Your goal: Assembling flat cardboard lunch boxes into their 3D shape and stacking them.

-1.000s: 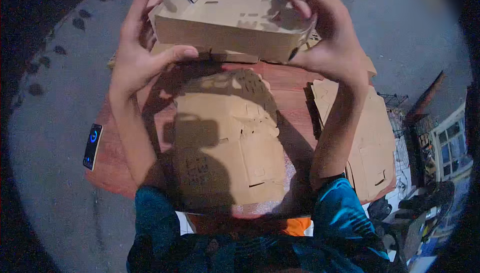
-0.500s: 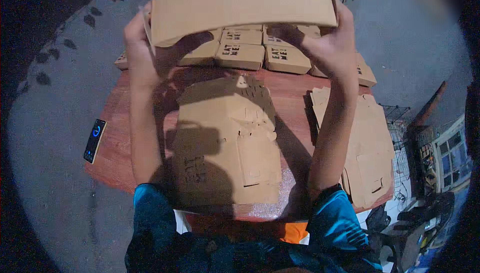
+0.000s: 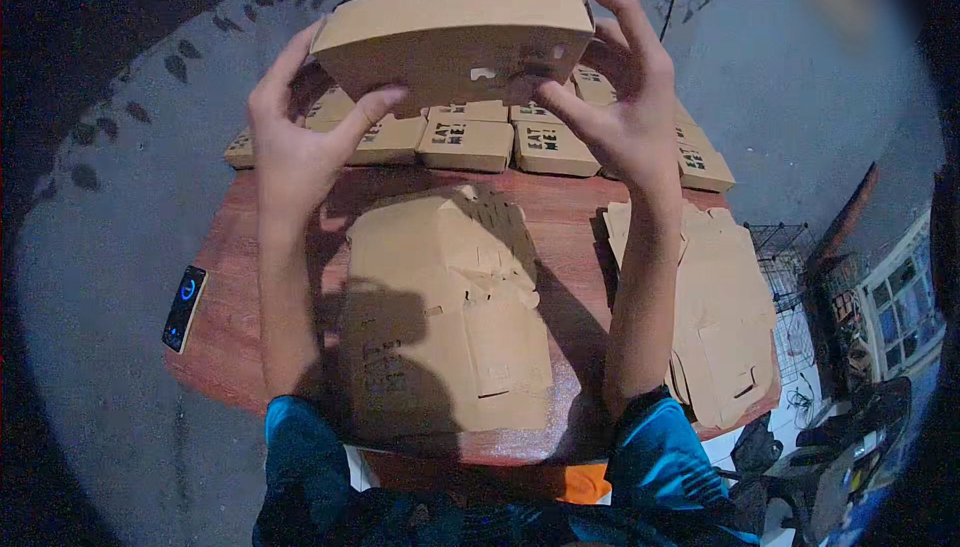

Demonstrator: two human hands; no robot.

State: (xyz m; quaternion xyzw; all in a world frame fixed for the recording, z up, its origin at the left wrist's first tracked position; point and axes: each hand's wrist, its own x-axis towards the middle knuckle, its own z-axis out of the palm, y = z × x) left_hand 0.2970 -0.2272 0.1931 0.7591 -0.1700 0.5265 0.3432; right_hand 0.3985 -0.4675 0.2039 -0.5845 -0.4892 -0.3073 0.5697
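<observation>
Both my hands hold a brown cardboard box [image 3: 450,37] up over the far side of the table, above several folded boxes. My left hand [image 3: 305,137] grips its left end, with the thumb against the underside. On the right end my right hand [image 3: 620,107] has its fingers along the side and its thumb under the bottom. Small cut-outs show in the underside. Beneath my arms lies a flat, unfolded cardboard blank [image 3: 440,327] with dark printing and slots. Finished boxes [image 3: 465,145] with dark print stand in rows at the far edge.
A pile of flat cardboard blanks [image 3: 725,317] lies on the right of the reddish wooden table [image 3: 240,277]. At the left edge rests a phone [image 3: 186,307] with a lit screen. Off the table's right side stands a wire rack [image 3: 780,257].
The held box has moved slightly left and tilted, so its underside now shows. My right hand has shifted left and up with it. The view has tipped a little upward.
</observation>
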